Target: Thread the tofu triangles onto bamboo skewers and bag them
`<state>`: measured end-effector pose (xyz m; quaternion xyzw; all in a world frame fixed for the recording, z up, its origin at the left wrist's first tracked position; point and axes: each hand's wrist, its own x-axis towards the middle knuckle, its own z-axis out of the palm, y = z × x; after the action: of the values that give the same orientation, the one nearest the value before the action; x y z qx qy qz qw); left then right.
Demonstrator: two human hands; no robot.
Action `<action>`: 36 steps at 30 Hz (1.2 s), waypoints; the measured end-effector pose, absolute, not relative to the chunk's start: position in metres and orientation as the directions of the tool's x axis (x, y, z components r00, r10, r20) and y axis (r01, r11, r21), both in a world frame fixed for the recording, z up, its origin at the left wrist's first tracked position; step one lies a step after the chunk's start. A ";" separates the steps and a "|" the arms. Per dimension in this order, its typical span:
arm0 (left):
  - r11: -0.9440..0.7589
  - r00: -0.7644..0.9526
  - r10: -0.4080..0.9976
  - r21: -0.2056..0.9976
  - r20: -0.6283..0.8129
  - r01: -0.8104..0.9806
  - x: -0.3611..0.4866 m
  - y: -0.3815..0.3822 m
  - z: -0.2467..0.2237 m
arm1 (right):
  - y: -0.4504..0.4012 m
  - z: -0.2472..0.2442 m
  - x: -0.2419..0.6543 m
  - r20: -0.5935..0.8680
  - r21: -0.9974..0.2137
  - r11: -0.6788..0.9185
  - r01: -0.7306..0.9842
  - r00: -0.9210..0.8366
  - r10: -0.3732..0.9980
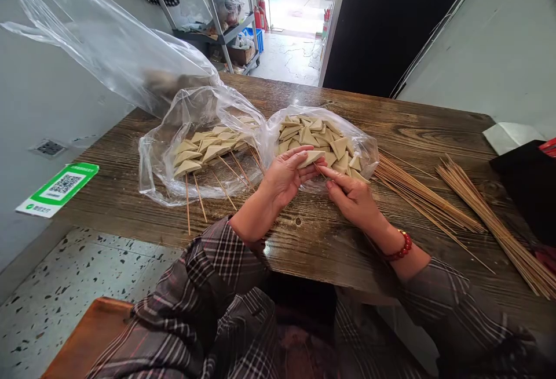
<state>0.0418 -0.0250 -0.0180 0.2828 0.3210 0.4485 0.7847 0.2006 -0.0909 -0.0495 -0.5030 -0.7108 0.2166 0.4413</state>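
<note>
My left hand (284,179) pinches a pale triangular piece (311,158) between thumb and fingers, above the right-hand plastic bag. Close beside it, my right hand (354,196) grips a thin wooden stick (320,172), its tip at the edge of the piece. Behind both hands, a clear bag (367,138) holds a heap of similar loose triangles (306,135). On the left, another clear bag (150,167) holds triangles on sticks (212,152), the sticks pointing toward me. Whether the stick has entered the held piece cannot be made out.
Two bundles of thin sticks (428,196) (490,217) lie on the wooden table (304,240) at the right. A black box (527,188) stands at the right edge. A green card (61,189) is at the left edge, and loose plastic rises at the back left.
</note>
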 end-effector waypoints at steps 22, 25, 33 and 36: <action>0.460 0.405 0.877 0.702 -0.260 -0.544 0.042 -0.028 -0.016 | -0.091 -0.050 0.198 0.428 -0.742 0.409 0.530 -0.095 0.899; 0.465 0.405 0.874 0.705 -0.268 -0.535 0.042 -0.028 -0.015 | -0.091 -0.049 0.199 0.434 -0.742 0.418 0.523 -0.099 0.895; 0.461 0.416 0.874 0.697 -0.250 -0.550 0.041 -0.028 -0.016 | -0.092 -0.047 0.199 0.422 -0.744 0.409 0.529 -0.103 0.901; 0.475 0.420 0.868 0.695 -0.267 -0.540 0.041 -0.028 -0.015 | -0.092 -0.048 0.199 0.428 -0.745 0.412 0.525 -0.099 0.899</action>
<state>0.0413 -0.0280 -0.0149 0.2632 0.3114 0.4396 0.8003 0.1987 -0.0919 -0.0479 -0.5002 -0.7112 0.2089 0.4476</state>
